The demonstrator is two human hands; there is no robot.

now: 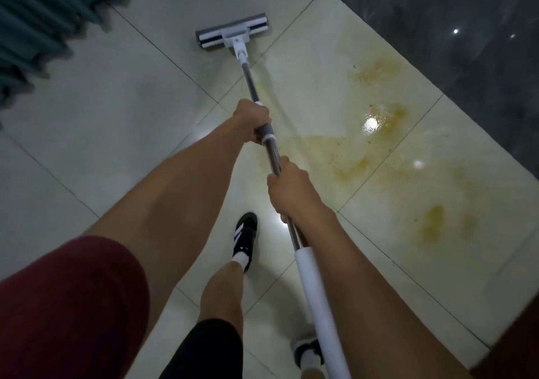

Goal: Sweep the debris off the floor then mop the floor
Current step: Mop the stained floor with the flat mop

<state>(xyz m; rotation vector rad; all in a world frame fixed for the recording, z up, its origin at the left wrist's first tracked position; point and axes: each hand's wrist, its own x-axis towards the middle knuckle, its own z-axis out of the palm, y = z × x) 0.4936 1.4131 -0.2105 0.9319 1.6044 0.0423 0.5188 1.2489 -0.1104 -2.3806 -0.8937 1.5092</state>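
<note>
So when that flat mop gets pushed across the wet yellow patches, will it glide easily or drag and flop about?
Probably glides: the tiled floor looks glossy and wet around the yellow stain. The mop has a straight metal pole, so it likely stays stiff. With left hand and right hand both gripping the pole, the wide head seems unlikely to twist.

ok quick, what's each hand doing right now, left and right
Left hand: fingers curled around the mop handle, at the grey collar.
Right hand: gripping the same handle lower down, above the white sleeve.
</note>
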